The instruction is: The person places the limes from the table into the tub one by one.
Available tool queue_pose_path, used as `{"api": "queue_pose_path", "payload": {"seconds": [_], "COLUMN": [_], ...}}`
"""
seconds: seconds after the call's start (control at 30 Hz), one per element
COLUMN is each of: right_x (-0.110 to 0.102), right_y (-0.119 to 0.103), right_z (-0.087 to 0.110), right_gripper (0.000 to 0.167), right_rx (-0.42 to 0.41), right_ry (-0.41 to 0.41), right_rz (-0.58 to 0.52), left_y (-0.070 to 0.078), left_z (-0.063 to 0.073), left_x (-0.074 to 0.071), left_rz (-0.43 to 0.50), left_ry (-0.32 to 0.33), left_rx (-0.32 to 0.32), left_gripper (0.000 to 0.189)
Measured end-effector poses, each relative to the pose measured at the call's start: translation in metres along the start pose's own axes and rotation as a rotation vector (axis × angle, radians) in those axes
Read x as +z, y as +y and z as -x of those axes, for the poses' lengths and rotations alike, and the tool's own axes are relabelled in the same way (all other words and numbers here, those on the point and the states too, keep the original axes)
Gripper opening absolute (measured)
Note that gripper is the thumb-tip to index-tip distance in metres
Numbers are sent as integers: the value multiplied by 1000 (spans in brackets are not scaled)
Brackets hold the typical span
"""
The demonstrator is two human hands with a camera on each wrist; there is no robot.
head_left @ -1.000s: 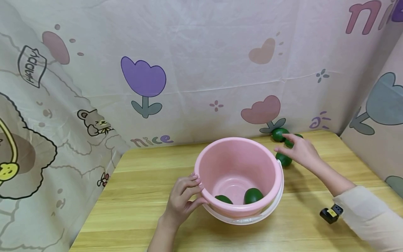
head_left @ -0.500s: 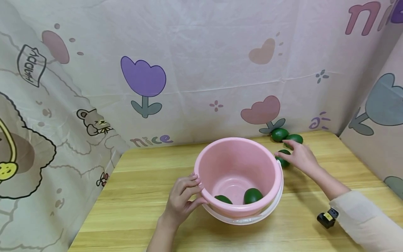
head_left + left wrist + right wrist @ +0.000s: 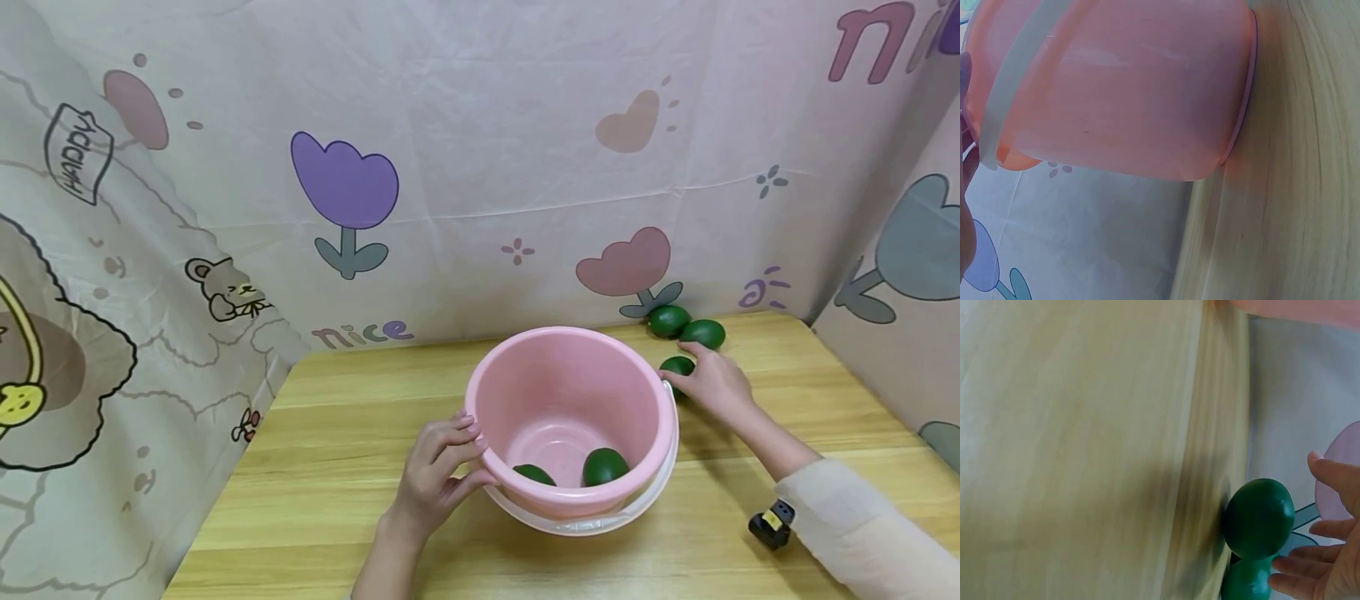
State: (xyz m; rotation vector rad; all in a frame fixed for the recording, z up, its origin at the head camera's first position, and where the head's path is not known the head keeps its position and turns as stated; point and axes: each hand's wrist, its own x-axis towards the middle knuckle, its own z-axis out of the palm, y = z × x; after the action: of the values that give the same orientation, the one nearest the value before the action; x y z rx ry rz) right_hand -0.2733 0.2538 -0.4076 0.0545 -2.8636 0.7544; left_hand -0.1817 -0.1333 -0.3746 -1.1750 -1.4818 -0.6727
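Note:
A pink bucket [image 3: 562, 375] stands on the wooden table, with two smooth dark green oval fruits [image 3: 604, 467] at its bottom. My left hand [image 3: 431, 479] grips the bucket's left rim between thumb and fingers. To the right of the bucket, my right hand [image 3: 718, 385] hovers over the nearest green fruit [image 3: 677, 367], thumb and fingers spread around it. The right wrist view shows a gap between that hand [image 3: 1335, 550] and the fruit [image 3: 1259, 519]. Two more green fruits [image 3: 703, 335] lie behind it near the back wall.
The bucket's white handle [image 3: 588, 525] hangs down along its front and right side. A patterned cloth [image 3: 465, 167] rises behind the table [image 3: 352, 417] and on both sides. A small black device [image 3: 772, 523] is worn at my right wrist.
My right hand has come down and slightly nearer me, away from the rear fruits and over the nearest one. The left hand and bucket stay put.

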Motion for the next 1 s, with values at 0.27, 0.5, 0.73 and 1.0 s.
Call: {"api": "queue_pose_path", "payload": {"seconds": [0.27,0.5,0.73,1.0], "right_x": [7,15,20,22], "right_y": [2,7,13,15], "right_z": [-2,-4,-7,-10], "right_gripper": [77,78,73,66], "right_rx": [42,49,17,-25], "right_ry": [-49,-67,-44,-27], "right_rz": [14,27,12,-11], "left_y": [0,0,0,0], "left_z": [-2,-2,-1,-1], "left_x": [0,0,1,0], "left_rz": [0,2,4,-3], "left_ry": [1,1,-2,1], "left_rx": [5,7,5,4], "left_gripper": [40,40,40,40]}}
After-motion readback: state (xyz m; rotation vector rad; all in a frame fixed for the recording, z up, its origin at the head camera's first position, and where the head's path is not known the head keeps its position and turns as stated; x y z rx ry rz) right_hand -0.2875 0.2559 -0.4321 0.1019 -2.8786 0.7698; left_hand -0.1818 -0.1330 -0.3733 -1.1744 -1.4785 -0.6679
